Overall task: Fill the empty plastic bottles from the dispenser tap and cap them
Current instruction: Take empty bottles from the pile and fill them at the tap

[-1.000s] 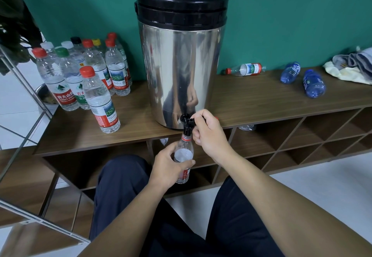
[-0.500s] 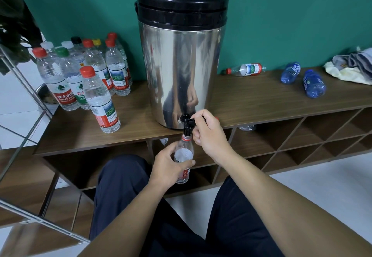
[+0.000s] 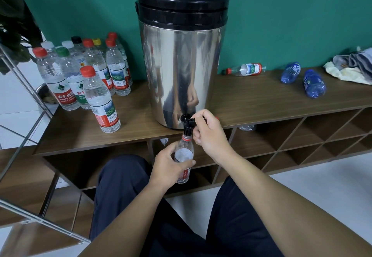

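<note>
A steel dispenser (image 3: pixel 181 71) with a black lid stands on the wooden shelf top (image 3: pixel 261 99). Its black tap (image 3: pixel 187 122) juts over the front edge. My left hand (image 3: pixel 169 166) grips a clear bottle (image 3: pixel 184 154) with a red neck ring, held upright with its mouth right under the tap spout. My right hand (image 3: pixel 209 136) has its fingers curled round the tap lever. A red cap seems tucked in that hand, mostly hidden. Three uncapped-looking bottles lie on the shelf to the right: one clear with a red label (image 3: pixel 244 69), two blue (image 3: pixel 290 72), (image 3: pixel 314 83).
Several capped, filled bottles (image 3: pixel 100 99) stand in a cluster left of the dispenser. Folded cloths (image 3: pixel 354 65) lie at the far right. Open cubbyholes (image 3: pixel 291 136) run under the shelf. A metal rack frame (image 3: pixel 30 136) slants across the left. My dark-trousered knees are below.
</note>
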